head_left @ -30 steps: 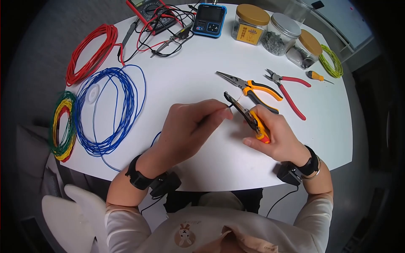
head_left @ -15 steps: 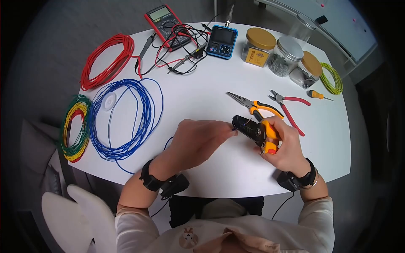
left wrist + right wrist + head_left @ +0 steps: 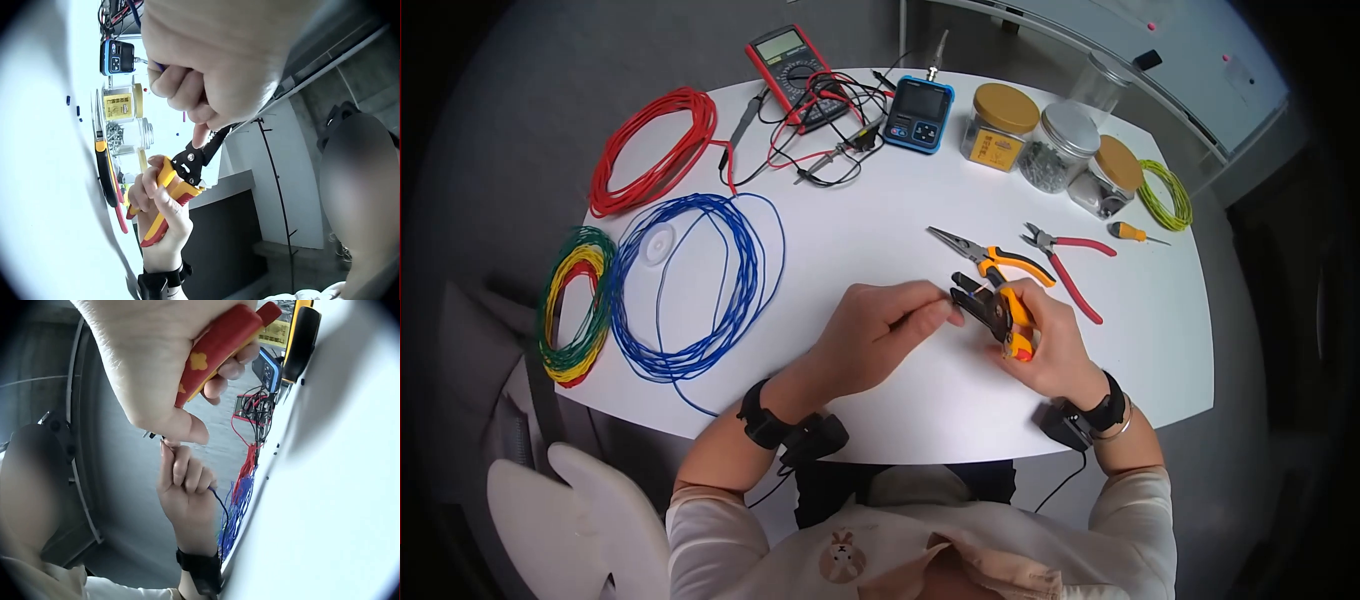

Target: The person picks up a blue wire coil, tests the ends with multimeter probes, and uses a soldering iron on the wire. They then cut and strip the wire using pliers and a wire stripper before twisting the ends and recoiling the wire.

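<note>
My left hand (image 3: 875,335) pinches a blue wire (image 3: 219,501) between thumb and forefinger, its other fingers curled in. The wire trails out of the bottom of that fist in the right wrist view. My right hand (image 3: 1055,340) grips a wire stripper (image 3: 190,161) by its yellow and red handles. The stripper's black jaws point left, right at my left fingertips, and stand apart in the head view. My left fingers hide most of the wire's end. Long-nose pliers (image 3: 1025,265) with orange and black handles lie just beyond the stripper.
Red-handled side cutters (image 3: 1076,285) and a small screwdriver (image 3: 1128,232) lie to the right. Coils of blue wire (image 3: 745,290) and red wire (image 3: 615,180) lie left. A red multimeter (image 3: 785,60), a blue-edged tester (image 3: 918,115) and lidded jars (image 3: 1060,140) line the back.
The stripper has turned in my right hand, first showing its flat face, now tilted with its jaws apart. My left hand keeps its pinch at the jaws. The head view has shifted.
</note>
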A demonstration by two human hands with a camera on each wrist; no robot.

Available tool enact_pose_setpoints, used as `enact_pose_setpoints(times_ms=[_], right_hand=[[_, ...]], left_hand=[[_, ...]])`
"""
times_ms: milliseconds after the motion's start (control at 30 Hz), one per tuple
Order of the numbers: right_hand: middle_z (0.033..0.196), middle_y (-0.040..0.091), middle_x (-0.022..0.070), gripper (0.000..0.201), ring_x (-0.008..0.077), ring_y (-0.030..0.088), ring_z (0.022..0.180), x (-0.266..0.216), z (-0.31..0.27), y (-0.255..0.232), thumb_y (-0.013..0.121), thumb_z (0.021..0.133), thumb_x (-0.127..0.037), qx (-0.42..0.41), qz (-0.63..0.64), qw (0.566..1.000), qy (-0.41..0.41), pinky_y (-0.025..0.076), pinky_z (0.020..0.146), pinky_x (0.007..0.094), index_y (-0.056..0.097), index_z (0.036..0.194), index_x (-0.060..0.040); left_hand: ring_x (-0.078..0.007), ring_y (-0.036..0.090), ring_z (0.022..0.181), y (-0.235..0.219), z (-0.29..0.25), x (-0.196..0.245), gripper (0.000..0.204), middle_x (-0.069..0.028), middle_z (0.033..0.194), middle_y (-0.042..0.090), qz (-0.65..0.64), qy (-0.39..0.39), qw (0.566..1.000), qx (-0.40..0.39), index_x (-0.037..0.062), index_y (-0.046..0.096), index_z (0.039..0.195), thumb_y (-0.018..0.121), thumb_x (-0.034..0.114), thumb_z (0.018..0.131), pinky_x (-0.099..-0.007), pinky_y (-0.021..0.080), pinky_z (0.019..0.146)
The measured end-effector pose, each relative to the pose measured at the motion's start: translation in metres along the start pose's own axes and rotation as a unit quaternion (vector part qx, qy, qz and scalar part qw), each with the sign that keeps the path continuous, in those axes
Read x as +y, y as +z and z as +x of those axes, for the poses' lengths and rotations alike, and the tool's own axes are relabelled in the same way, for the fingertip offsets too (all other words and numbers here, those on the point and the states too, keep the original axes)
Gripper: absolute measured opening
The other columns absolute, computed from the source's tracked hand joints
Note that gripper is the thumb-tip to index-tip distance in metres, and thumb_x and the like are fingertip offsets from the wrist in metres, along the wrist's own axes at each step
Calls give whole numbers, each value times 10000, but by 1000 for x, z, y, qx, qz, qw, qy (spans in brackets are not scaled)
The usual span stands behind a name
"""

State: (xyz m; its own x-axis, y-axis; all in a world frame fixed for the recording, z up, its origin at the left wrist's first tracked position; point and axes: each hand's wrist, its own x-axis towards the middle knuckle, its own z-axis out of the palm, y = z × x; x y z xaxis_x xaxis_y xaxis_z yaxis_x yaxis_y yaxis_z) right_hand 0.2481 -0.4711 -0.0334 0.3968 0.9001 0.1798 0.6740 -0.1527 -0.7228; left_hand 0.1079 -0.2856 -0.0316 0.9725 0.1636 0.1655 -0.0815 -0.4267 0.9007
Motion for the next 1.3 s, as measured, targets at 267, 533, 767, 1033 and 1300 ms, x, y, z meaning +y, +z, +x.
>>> enact_pose_setpoints(times_ms=[267, 533, 767, 1033, 1300], right_hand=[[786, 530, 83, 486, 180, 510, 646, 5, 4, 5, 738, 605, -88, 32, -82, 993, -77, 427, 618, 242, 508, 1026, -12], [781, 506, 74, 494, 167, 479, 637, -4, 7, 1, 730, 616, -110, 21, -48, 998, -38, 411, 581, 254, 504, 1043, -5], [804, 568, 134, 471, 251, 584, 685, 0, 13, 1, 725, 640, -118, -8, -23, 999, -24, 489, 631, 287, 503, 1040, -3], [798, 563, 138, 470, 256, 584, 691, 20, 7, 8, 691, 615, -71, 2, -31, 999, -32, 486, 637, 286, 502, 1041, -6], [769, 544, 131, 477, 272, 565, 671, 19, 2, 10, 667, 596, -51, 1, -34, 999, -39, 466, 622, 308, 486, 1037, -27]], left_hand=[[-24, 312, 501, 8, -2, -3, 208, 58, 574, 399, -250, -61, 965, -47, -7, 602, 955, 454, 138, 938, -181, 256, 477], [-14, 302, 502, 7, -3, -7, 198, 76, 568, 356, -294, -60, 953, -45, 27, 606, 925, 468, 167, 944, -184, 250, 466], [-12, 286, 495, 4, -1, -11, 227, 79, 552, 340, -288, -74, 954, -32, 28, 605, 913, 466, 203, 950, -189, 237, 462], [-21, 280, 483, 10, 3, -13, 250, 65, 541, 350, -260, -102, 959, -49, 9, 605, 890, 467, 209, 948, -188, 229, 464], [-34, 272, 471, 6, 6, -16, 231, 65, 525, 338, -340, -167, 913, -148, 34, 594, 891, 448, 203, 950, -205, 198, 454]])
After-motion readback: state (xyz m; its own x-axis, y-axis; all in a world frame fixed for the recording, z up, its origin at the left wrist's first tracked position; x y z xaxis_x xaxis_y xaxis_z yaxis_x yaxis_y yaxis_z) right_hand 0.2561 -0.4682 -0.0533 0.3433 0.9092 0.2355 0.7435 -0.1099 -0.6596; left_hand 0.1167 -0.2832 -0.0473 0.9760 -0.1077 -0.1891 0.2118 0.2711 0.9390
